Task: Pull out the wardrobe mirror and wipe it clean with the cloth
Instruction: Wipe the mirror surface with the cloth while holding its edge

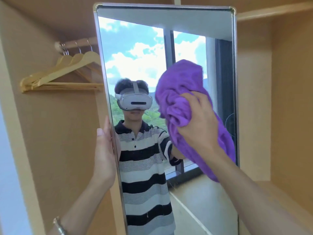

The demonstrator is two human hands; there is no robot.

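A tall mirror (144, 48) with a thin metal frame stands out in front of an open wooden wardrobe (288, 99), filling the middle of the view. Its lower end is cut off by the bottom of the picture.

Your left hand (104, 150) lies along the frame's left edge with its visible fingers straight. Its palm side is turned away and hidden. A bracelet (59, 226) on that wrist is partly cut off.

Your right hand (198, 122) grips a bunched purple cloth (183, 82) with its fingers curled into the folds, and holds it against the glass on the right half. The cloth hides much of that side, and its lower end disappears behind your forearm.

The glass reflects a person in a white headset and striped shirt, with a window, clouds and green hills behind.

To the left, wooden hangers (67, 70) hang from a rail (76, 44). They overlap too closely to count, and their right ends are hidden behind the mirror.
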